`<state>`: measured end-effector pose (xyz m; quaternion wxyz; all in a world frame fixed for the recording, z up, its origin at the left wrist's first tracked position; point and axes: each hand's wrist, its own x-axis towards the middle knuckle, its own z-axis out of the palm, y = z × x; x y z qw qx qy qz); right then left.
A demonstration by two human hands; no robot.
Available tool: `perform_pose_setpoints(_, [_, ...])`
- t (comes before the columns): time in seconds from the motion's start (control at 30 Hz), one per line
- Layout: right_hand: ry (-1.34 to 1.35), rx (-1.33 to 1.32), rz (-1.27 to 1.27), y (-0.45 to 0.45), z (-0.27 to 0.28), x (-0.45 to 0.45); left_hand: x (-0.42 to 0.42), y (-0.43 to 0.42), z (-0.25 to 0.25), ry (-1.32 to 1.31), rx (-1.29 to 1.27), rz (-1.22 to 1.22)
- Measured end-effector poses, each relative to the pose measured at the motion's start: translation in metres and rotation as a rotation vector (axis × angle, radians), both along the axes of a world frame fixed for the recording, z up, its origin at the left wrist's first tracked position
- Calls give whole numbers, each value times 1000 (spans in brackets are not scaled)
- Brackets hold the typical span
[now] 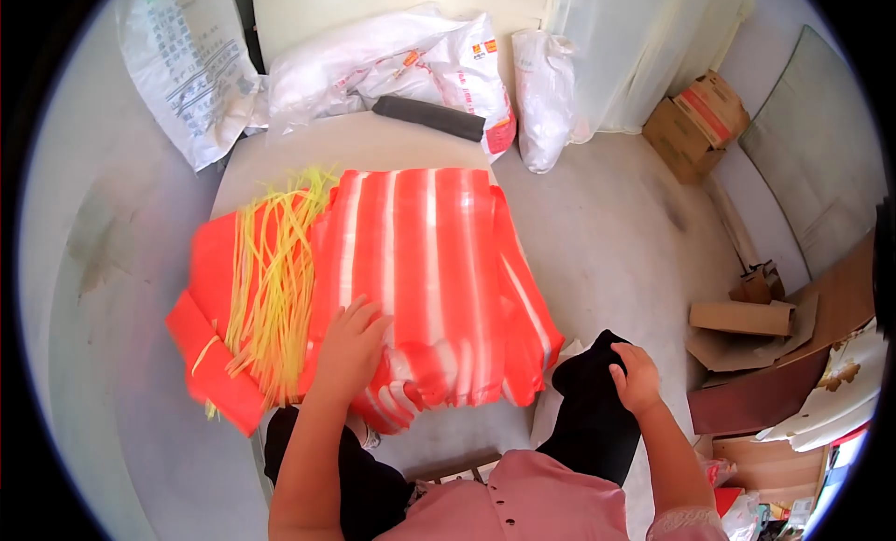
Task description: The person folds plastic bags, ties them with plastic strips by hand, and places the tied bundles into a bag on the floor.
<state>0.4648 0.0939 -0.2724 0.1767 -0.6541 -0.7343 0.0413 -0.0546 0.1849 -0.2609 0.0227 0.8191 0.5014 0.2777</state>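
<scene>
A stack of red-and-white striped plastic sheets or bags point(415, 252) lies on the table, its near edge bunched and hanging toward my lap. My left hand point(353, 347) rests with its fingers extended on the near left part of the stack. Left of it, a loose bundle of yellow strips point(271, 289) drapes over plain red material point(213, 256). A folded red bundle point(213, 359) with a yellow strip tied around it is at the table's near left. My right hand point(637, 378) lies on my black-clad knee, away from the stack, its fingers apart and holding nothing.
A dark roll point(429, 117) lies at the back of the pale table point(280, 154). White sacks point(373, 70) stand behind it, with another wrapped white bundle point(544, 102) on the floor. Cardboard boxes point(695, 126) and an opened carton point(747, 322) are to the right.
</scene>
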Motion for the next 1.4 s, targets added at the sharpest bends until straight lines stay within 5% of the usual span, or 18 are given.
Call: perform_pose_setpoints(1.4, [91, 43, 180, 30, 2, -31, 6, 15, -2, 106, -128, 144])
